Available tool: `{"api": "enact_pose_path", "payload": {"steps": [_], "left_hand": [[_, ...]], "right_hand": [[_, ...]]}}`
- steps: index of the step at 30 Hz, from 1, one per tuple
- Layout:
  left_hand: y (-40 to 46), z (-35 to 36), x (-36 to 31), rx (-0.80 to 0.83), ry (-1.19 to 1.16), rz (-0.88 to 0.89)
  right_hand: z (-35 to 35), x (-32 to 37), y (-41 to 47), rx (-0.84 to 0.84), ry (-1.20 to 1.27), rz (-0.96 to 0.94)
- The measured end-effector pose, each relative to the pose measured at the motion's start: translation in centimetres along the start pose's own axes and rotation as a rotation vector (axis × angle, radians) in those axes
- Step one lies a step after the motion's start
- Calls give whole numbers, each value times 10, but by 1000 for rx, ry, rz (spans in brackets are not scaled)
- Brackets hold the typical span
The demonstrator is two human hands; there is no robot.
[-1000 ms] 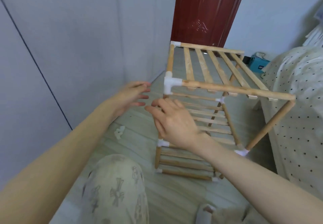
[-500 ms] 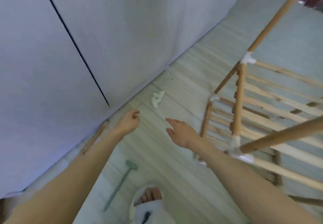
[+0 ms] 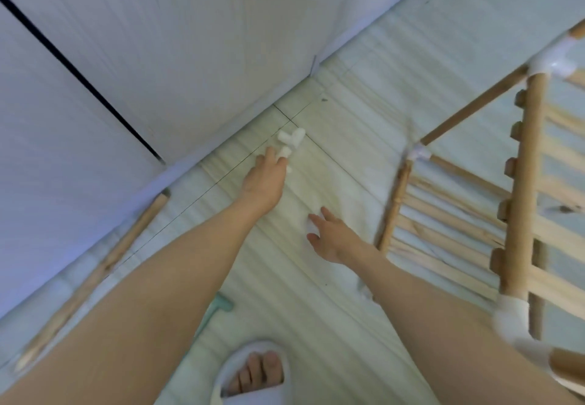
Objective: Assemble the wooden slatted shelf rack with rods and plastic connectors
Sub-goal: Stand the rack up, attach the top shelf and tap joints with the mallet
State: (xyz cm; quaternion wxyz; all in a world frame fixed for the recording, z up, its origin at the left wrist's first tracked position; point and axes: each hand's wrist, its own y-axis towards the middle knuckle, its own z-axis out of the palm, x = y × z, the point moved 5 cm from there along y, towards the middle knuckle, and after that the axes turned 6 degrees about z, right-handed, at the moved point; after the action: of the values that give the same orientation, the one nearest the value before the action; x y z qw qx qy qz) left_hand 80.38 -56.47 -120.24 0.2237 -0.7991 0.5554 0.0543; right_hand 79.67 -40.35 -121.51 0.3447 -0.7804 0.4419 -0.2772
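A small pile of white plastic connectors (image 3: pixel 290 139) lies on the pale floor near the wall. My left hand (image 3: pixel 264 180) is stretched out to it, with the fingertips touching one connector; motion blur hides whether the fingers grip it. My right hand (image 3: pixel 329 237) hovers lower and to the right, fingers apart and holding nothing. The partly built wooden rack (image 3: pixel 522 202) stands at the right, its slats and rods joined by white corner connectors (image 3: pixel 552 63). A loose wooden rod (image 3: pixel 95 271) lies along the wall at the left.
A green mallet (image 3: pixel 220 305) lies on the floor, partly under my left forearm. My foot in a white slipper (image 3: pixel 253 373) is at the bottom centre. A grey wall panel (image 3: pixel 158 40) with a dark seam fills the upper left.
My view has tipped from the rack down to the floor. Both hands left the rack; the left has reached forward onto the connector pile, and the right trails behind it.
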Motion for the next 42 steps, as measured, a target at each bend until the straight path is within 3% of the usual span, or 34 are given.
{"api": "enact_pose_path", "payload": {"steps": [6,13,21,25,28,32,36,42], "left_hand": [[-47,-1,11,12,-40,-95],[-86,-32,8,-228,-86,-122],[-33,-5,18,-22,-197,-35],[-39,14,23,-50,-304,-116],[-60,9,15,-79,-532,-150],[-101,-47,-11,-295,-806,-137],[-144,-138,-47,-509,-1017,-88],[-221,-287,-129,-777,-1084,234]], "right_hand": [[-20,21,-38,-83,204,-27],[-35,31,-85,-156,172,-88],[-35,28,-60,-118,388,-35],[-25,19,-56,-71,515,17],[-28,17,-67,-70,621,43],[-49,27,-112,-140,796,8],[-94,47,-194,-281,881,-155],[-182,61,-343,-561,1146,-491]]}}
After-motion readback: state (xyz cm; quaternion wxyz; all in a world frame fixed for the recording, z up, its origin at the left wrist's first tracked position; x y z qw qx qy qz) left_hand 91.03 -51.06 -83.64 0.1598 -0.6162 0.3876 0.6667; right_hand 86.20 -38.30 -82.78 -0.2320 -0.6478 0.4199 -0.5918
